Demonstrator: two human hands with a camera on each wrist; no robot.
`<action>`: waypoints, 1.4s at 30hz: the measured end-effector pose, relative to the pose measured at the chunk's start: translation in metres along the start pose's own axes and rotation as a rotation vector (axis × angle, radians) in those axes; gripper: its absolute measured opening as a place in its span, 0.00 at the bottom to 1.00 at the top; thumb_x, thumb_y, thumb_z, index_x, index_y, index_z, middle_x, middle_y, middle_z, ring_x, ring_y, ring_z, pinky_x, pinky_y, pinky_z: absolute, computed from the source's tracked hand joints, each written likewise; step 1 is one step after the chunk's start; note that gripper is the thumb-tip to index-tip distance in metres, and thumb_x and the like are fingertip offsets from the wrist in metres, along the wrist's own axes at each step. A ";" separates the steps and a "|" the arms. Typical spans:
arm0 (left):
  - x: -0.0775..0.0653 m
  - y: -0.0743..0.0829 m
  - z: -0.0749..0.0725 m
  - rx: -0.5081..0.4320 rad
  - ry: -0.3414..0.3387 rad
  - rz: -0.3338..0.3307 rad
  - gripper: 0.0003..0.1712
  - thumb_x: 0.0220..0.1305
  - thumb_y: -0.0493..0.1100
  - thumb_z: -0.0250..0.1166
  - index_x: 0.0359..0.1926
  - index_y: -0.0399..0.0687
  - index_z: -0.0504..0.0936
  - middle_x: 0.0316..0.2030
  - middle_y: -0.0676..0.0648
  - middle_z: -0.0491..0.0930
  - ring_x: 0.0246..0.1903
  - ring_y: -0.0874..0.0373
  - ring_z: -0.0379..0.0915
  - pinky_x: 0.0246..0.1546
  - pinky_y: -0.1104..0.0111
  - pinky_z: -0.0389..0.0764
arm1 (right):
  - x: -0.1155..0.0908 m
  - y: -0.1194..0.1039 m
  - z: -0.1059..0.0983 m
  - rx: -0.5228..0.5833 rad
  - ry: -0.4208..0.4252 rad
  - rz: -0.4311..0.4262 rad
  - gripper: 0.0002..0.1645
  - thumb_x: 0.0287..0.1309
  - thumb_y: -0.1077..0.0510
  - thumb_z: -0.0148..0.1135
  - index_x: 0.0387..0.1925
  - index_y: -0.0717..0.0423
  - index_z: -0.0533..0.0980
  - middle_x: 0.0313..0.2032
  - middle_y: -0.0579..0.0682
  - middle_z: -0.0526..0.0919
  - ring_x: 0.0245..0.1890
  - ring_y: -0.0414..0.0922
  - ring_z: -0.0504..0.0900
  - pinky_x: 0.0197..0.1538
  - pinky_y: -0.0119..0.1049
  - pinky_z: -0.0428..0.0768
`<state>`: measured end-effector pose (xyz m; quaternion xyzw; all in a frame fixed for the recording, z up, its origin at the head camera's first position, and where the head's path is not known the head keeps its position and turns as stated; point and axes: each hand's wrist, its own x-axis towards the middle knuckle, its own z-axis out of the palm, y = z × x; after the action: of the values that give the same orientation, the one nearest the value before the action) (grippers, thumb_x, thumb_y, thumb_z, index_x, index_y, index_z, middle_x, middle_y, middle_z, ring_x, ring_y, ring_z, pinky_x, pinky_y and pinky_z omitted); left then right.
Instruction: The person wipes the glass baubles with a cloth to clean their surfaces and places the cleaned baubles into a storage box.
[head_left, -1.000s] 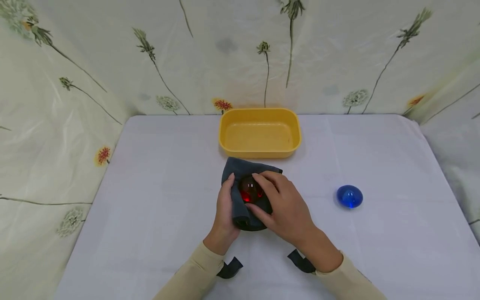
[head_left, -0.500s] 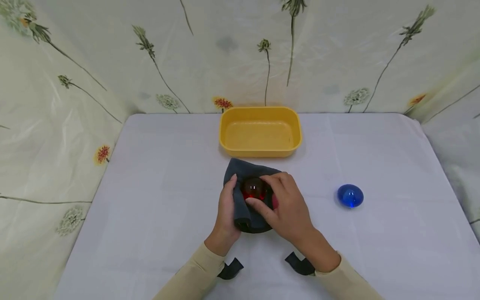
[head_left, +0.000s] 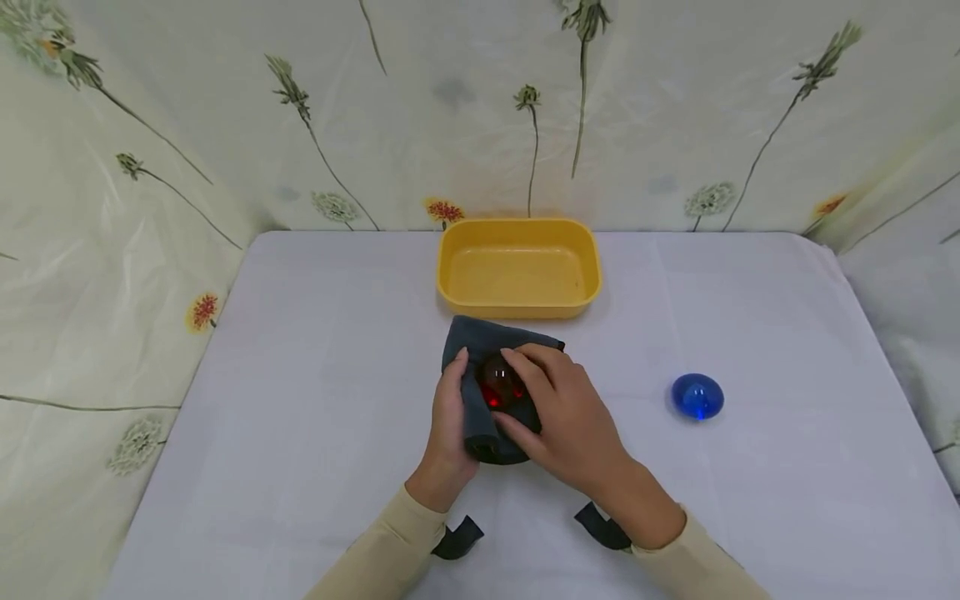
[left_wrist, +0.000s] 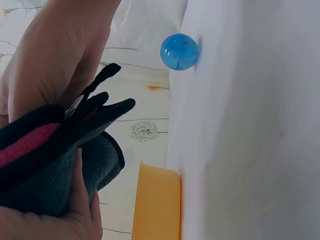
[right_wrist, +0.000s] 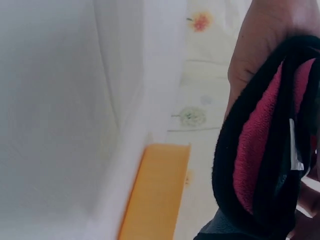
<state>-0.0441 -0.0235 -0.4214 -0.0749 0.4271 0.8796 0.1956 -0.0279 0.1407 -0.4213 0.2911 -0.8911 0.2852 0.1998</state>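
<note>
My left hand [head_left: 450, 417] grips a folded dark grey-blue cloth [head_left: 480, 333] from the left side, thumb on top. A clear red ball [head_left: 493, 385] sits on the cloth, with my right hand [head_left: 573, 421] holding it between the thumb below and fingertips above. The left wrist view shows the cloth's layers [left_wrist: 35, 180] with black edging and a pink inner face, held up off the table. From the right wrist camera, the pink face of the cloth [right_wrist: 255, 140] and a white tag show, while the ball is mostly hidden.
A yellow rectangular tub [head_left: 517, 311] stands just beyond the hands at the table's back edge. To the right, a clear blue ball [head_left: 697, 397] lies on the white tablecloth [head_left: 300, 375]. Dark straps [head_left: 459, 538] hang near both wrists. A flower-patterned sheet [head_left: 637, 108] surrounds the table.
The right thumb and fingers shifted over the red ball and back, turning it against the cloth; pink showed beside the right hand half a second ago. Tub and blue ball stayed put.
</note>
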 end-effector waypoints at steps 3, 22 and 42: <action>0.000 0.000 0.000 0.010 0.005 -0.001 0.31 0.81 0.62 0.41 0.71 0.48 0.64 0.62 0.51 0.69 0.61 0.57 0.65 0.65 0.62 0.66 | 0.002 0.000 0.000 -0.014 0.015 0.013 0.47 0.51 0.52 0.84 0.68 0.64 0.71 0.60 0.62 0.75 0.59 0.57 0.76 0.63 0.53 0.76; -0.001 -0.001 -0.001 0.062 0.071 -0.038 0.34 0.80 0.62 0.43 0.76 0.50 0.60 0.66 0.48 0.66 0.64 0.54 0.61 0.66 0.60 0.65 | 0.001 -0.001 0.010 -0.050 0.104 0.122 0.45 0.72 0.28 0.53 0.54 0.69 0.79 0.42 0.58 0.79 0.42 0.55 0.74 0.46 0.48 0.74; -0.001 -0.001 -0.002 0.062 0.050 -0.028 0.33 0.80 0.62 0.44 0.72 0.46 0.64 0.62 0.48 0.70 0.61 0.56 0.66 0.63 0.62 0.67 | 0.002 0.004 0.002 -0.010 0.067 0.076 0.39 0.67 0.31 0.63 0.54 0.65 0.80 0.43 0.55 0.80 0.46 0.54 0.76 0.49 0.46 0.80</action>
<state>-0.0429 -0.0251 -0.4235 -0.0969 0.4578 0.8610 0.1995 -0.0318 0.1411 -0.4235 0.2463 -0.8956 0.2979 0.2201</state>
